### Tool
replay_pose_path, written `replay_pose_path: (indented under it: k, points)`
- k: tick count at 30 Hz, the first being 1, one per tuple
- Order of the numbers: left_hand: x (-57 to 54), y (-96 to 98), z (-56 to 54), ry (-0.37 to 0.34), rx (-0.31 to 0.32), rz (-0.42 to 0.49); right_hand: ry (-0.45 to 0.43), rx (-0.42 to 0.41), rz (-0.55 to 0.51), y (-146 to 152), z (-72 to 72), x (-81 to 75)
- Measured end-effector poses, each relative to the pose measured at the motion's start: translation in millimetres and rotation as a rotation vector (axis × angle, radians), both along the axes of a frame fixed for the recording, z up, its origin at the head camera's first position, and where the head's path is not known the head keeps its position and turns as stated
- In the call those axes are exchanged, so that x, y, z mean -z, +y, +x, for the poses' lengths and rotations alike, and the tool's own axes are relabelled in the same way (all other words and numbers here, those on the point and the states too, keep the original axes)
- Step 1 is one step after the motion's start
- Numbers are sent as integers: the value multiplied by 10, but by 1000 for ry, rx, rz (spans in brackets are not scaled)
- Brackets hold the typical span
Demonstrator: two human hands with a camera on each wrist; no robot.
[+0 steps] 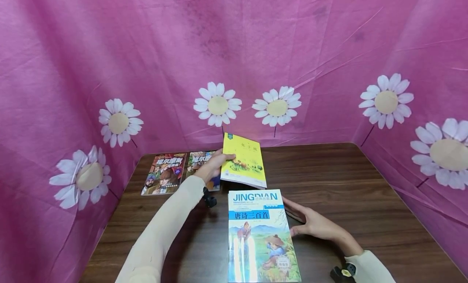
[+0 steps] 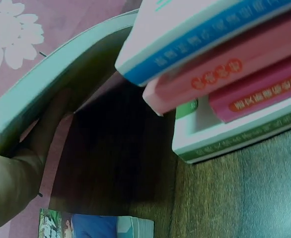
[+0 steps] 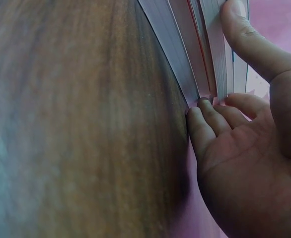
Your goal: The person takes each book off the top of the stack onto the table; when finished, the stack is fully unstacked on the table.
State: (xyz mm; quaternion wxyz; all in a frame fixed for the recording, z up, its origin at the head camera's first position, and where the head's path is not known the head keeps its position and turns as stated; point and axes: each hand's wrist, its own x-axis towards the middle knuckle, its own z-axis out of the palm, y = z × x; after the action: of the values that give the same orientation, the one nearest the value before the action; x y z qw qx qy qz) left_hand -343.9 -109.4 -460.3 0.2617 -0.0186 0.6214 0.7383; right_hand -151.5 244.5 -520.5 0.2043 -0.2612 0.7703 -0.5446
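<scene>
My left hand [image 1: 213, 165] grips a yellow book [image 1: 244, 159] by its left edge, thumb on the cover, beyond the stack. In the left wrist view the book [image 2: 51, 72] is raised and tilted, with the hand [image 2: 16, 178] at its side. A stack of books [image 2: 225, 74] with blue, pink, magenta and green-white spines stands near me; its top book [image 1: 259, 238] has a glossy illustrated cover. At the stack's right side is my right hand [image 1: 316, 224]. The right wrist view has its fingertips and thumb [image 3: 250, 44] touching the page edges [image 3: 205, 49].
Two comic-style books, one red [image 1: 166, 173] and one partly hidden by my left hand [image 1: 197, 161], lie side by side at the back left of the brown wooden table [image 1: 329, 181]. A pink curtain [image 1: 164, 72] with daisies hangs behind and along the sides.
</scene>
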Motion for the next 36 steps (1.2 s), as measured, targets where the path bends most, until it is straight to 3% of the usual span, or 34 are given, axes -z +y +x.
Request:
replay_pose_path:
  k: [4,10,15,21,31,36]
  points:
    - [-1,5,-5,-13,24,-45,-4,2,-1,-3,2,-1]
    - [-7,-55,-74,20,115,-168,2,6,4,-9,3,-11]
    - [-54,-137,-69,96,136,-364,18,9,12,-13,12,-25]
    - [-50,-219,-11,238,164,-640,19,6,17,-8,12,-11]
    - [-6,-226,42,350,150,-695,30,13,23,-13,-1,-7]
    - [5,-208,60,369,164,-689,20,13,20,-21,5,-13]
